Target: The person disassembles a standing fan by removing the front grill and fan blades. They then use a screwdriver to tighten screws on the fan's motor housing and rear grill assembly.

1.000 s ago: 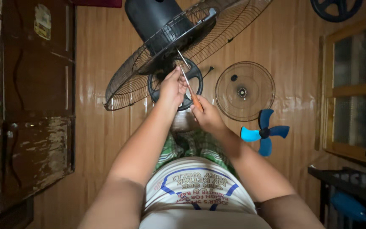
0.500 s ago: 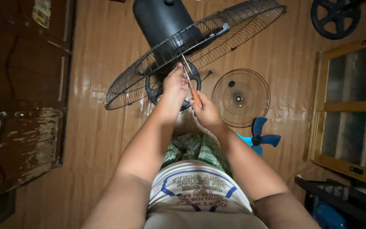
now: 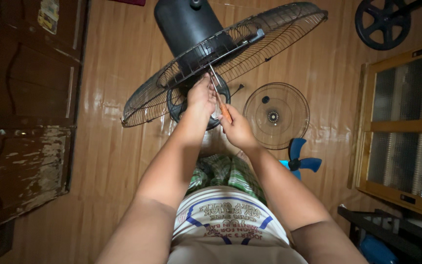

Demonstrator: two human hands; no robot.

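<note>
While the right hand (image 3: 238,128) grips the orange-handled screwdriver (image 3: 219,97) with fingers closed, its shaft slants up and away to the fan's wire guard (image 3: 196,58), where the left hand (image 3: 201,95) closes on the wires just beside the tip

Below you spreads a glossy wooden-plank floor (image 3: 108,161). On it lie a round wire fan guard (image 3: 276,115) and, just beside it, a blue fan blade (image 3: 300,157). A black fan base (image 3: 199,100) rests there too.
</note>
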